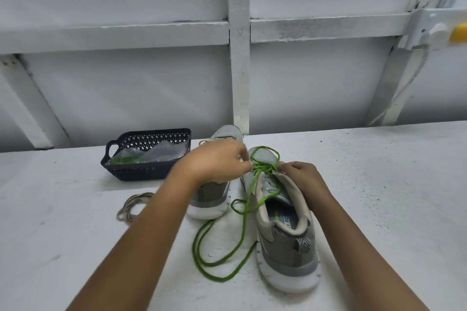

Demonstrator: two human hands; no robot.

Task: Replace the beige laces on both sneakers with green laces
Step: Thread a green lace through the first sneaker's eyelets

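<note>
- The green lace (pixel 242 222) was a thin, round, bright cord. It was threaded through the front eyelets of the near sneaker (pixel 285 242), with a loop arching over the toe and two long tails trailing in loose curves onto the surface (pixel 379 197) between the shoes.
- It looked soft, light and limp, likely to snag or twist rather than slide. The stiff tip would be the place to take hold for threading, with the eyelet flap steadied beside it.
- The left hand (pixel 217 161) had its fingers (pixel 249 163) curled and pinching the lace just at the eyelets.
- The right hand (pixel 300 177) rested on the shoe's collar. Its fingers seemed to pinch the same lace at the opposite eyelet row, though the contact was small and blurred.
- The near sneaker was grey mesh with a white sole, heel toward the camera.
- The far sneaker (pixel 212 199) stood just beside it, partly behind the left hand.
- A removed beige lace (pixel 131 206) lay coiled to the left.
- A dark basket (pixel 149 174) beyond held a clear bag (pixel 156 153) with more green cord.
</note>
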